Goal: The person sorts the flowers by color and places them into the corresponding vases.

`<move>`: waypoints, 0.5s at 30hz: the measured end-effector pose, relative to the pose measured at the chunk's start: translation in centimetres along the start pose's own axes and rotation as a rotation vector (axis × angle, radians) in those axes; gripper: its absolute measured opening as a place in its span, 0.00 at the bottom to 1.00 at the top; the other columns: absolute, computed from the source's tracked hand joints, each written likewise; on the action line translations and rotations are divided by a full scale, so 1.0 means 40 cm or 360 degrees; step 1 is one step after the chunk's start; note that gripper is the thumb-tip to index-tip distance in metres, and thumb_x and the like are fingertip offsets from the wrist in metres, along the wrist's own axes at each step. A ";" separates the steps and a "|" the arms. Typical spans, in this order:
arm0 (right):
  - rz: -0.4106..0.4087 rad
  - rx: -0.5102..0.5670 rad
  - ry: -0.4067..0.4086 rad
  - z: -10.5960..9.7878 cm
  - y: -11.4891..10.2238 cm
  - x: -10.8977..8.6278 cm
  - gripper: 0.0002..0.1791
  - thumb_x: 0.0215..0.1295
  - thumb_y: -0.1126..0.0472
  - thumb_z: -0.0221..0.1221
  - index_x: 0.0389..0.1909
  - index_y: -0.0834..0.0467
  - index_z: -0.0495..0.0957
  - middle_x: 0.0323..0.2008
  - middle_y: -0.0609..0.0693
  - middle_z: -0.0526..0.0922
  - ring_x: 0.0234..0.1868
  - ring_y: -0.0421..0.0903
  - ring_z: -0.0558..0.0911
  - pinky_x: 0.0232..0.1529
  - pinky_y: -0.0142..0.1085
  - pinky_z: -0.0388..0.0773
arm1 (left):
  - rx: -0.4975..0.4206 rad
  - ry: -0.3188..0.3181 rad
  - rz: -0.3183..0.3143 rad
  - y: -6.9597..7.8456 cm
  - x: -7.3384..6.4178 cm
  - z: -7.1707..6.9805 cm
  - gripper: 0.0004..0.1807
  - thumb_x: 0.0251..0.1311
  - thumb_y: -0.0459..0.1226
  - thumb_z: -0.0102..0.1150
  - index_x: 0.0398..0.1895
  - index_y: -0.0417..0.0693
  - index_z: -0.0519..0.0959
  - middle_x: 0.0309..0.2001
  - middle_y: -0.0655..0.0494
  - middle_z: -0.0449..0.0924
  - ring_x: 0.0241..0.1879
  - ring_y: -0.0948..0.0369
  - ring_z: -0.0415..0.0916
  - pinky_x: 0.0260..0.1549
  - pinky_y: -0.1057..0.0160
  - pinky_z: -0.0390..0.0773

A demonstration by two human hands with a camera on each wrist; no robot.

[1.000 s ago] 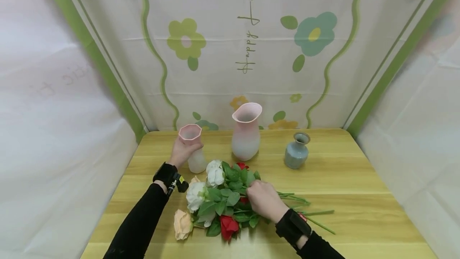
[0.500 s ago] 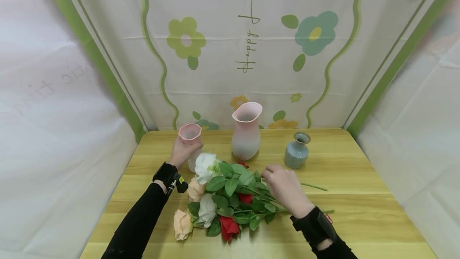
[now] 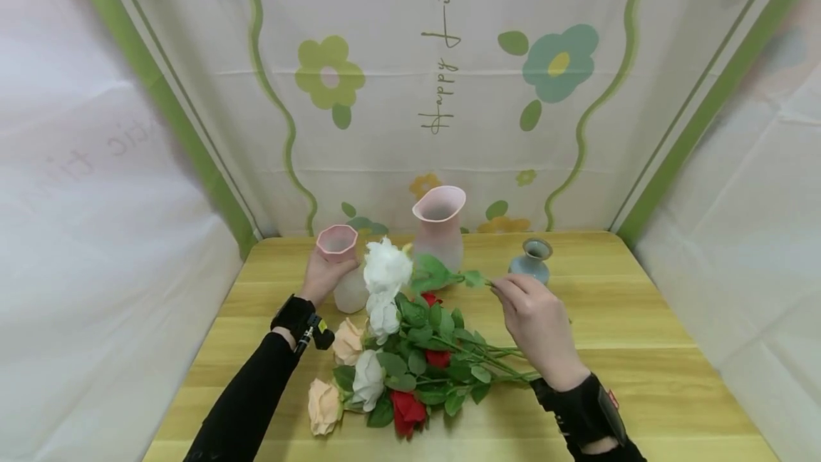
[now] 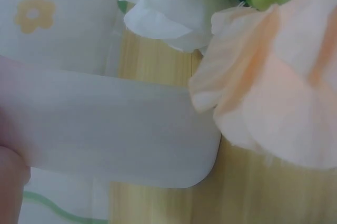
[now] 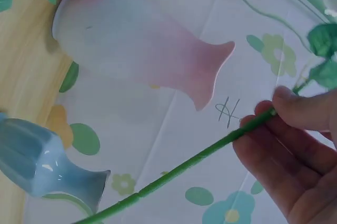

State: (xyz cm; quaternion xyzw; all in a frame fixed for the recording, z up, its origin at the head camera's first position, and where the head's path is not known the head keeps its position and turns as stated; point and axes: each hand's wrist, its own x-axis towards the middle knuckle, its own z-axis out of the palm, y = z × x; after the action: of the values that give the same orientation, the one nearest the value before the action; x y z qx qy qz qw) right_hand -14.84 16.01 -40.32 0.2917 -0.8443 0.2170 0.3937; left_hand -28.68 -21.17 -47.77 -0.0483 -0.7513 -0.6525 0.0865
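Note:
My left hand (image 3: 323,278) grips the upper part of a pink-and-white vase with an eight-sided rim (image 3: 337,241), which stands upright on the table. Its pale lower body (image 4: 121,129) fills much of the left wrist view. Between thumb and fingertips, my right hand (image 3: 541,326) pinches the green stem (image 5: 181,169) of a white rose (image 3: 387,267). That rose is raised above the pile, its head pointing left near the gripped vase. Below lie several other roses: white (image 3: 368,380), peach (image 3: 324,407) and red (image 3: 408,412), with leafy stems pointing right.
A taller pink-and-white vase (image 3: 442,244) with a flared mouth stands at the back middle. To its right is a small blue-grey vase (image 3: 531,268), partly hidden by my right hand. White printed cloth (image 3: 442,91) hangs behind the wooden table (image 3: 641,319).
My right hand has drawn one white rose up out of the pile and moved right and upward with it. My left hand keeps its grip on the vase, which stays in place.

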 end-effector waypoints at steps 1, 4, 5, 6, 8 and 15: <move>-0.0007 0.0014 0.0050 0.003 0.001 0.001 0.09 0.61 0.71 0.64 0.43 0.65 0.83 0.39 0.54 0.81 0.38 0.50 0.81 0.39 0.36 0.79 | 0.0002 0.0008 0.0008 -0.011 0.004 -0.001 0.43 0.48 0.26 0.72 0.69 0.39 0.62 0.59 0.39 0.69 0.56 0.49 0.68 0.55 0.53 0.71; -0.0016 0.0076 0.0177 0.013 -0.001 0.008 0.09 0.66 0.69 0.61 0.44 0.66 0.83 0.39 0.56 0.82 0.37 0.50 0.81 0.38 0.33 0.77 | 0.0040 0.0036 0.0030 -0.019 0.004 -0.006 0.43 0.48 0.28 0.73 0.68 0.41 0.63 0.58 0.41 0.70 0.56 0.50 0.68 0.54 0.54 0.71; -0.0020 0.0103 0.0211 0.016 -0.003 0.011 0.09 0.68 0.67 0.60 0.44 0.66 0.83 0.39 0.56 0.82 0.36 0.50 0.81 0.38 0.32 0.77 | 0.0057 0.0043 0.0036 -0.020 0.002 -0.008 0.43 0.48 0.28 0.73 0.68 0.41 0.62 0.58 0.42 0.70 0.56 0.50 0.68 0.55 0.53 0.71; -0.0026 0.0129 0.0245 0.018 -0.006 0.015 0.09 0.70 0.66 0.59 0.44 0.66 0.83 0.38 0.56 0.82 0.36 0.50 0.81 0.38 0.30 0.76 | 0.0066 0.0050 0.0041 -0.021 0.000 -0.010 0.43 0.48 0.28 0.73 0.68 0.41 0.62 0.58 0.42 0.70 0.56 0.50 0.68 0.55 0.53 0.71; -0.0038 0.0179 0.0306 0.021 -0.012 0.026 0.11 0.72 0.63 0.57 0.44 0.66 0.83 0.38 0.56 0.82 0.35 0.49 0.82 0.38 0.29 0.76 | 0.0075 0.0063 0.0041 -0.020 -0.003 -0.013 0.43 0.47 0.28 0.73 0.68 0.42 0.63 0.58 0.42 0.70 0.56 0.50 0.69 0.55 0.52 0.71; 0.0038 0.0486 0.0421 0.035 0.010 0.036 0.09 0.64 0.71 0.63 0.44 0.68 0.81 0.37 0.60 0.83 0.35 0.53 0.84 0.37 0.36 0.83 | 0.0068 0.0022 0.0063 -0.012 -0.002 -0.004 0.42 0.48 0.30 0.74 0.67 0.43 0.64 0.57 0.43 0.71 0.55 0.50 0.69 0.55 0.50 0.71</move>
State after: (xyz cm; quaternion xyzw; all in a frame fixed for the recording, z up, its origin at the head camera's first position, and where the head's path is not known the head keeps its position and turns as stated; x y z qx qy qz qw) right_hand -16.61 15.04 -40.07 0.3068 -0.7460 0.3836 0.4497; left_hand -28.68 -21.38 -48.23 -0.0569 -0.7633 -0.6348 0.1055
